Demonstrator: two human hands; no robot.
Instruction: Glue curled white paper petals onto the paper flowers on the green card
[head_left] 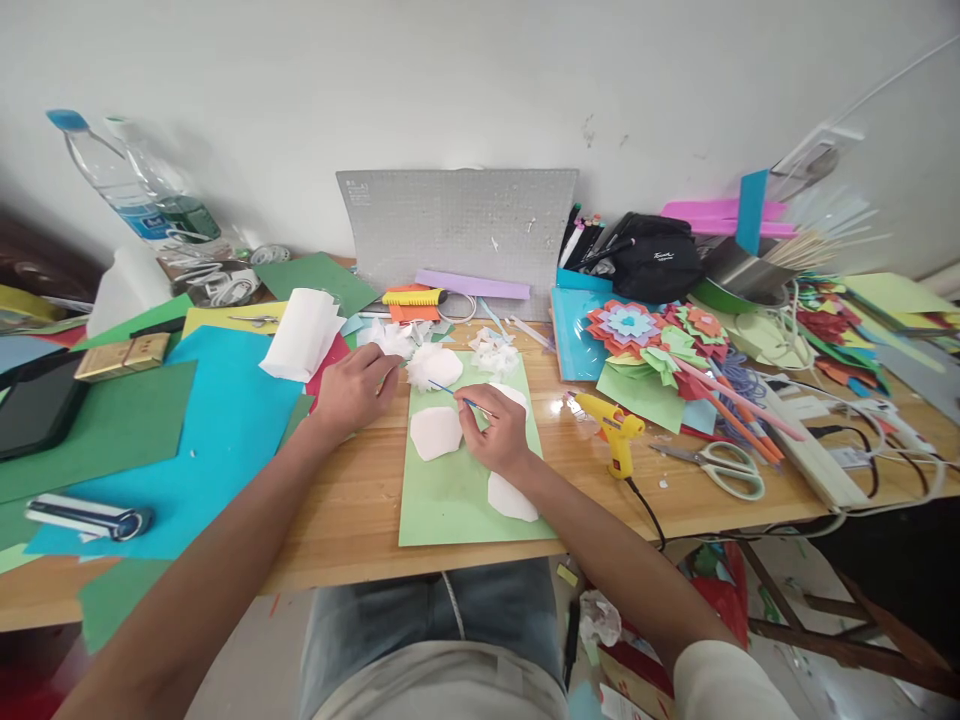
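My right hand (495,432) rests on a light green paper sheet (450,500) and pinches a thin blue stick (450,393) whose tip reaches a white fringed paper flower (433,367). My left hand (356,392) lies at the sheet's left edge, fingers curled toward that same flower. Flat white paper petal shapes (435,432) lie on the green sheet, one (511,497) partly under my right wrist. Two more white fringed flowers (495,355) sit at the sheet's far edge.
A yellow glue gun (613,428) and scissors (720,468) lie right of the sheet, with paper flowers on orange stems (675,350). Blue (225,420) and green papers, a tablet (34,405), water bottles (127,190) lie left. A grey cutting mat (457,225) leans on the wall.
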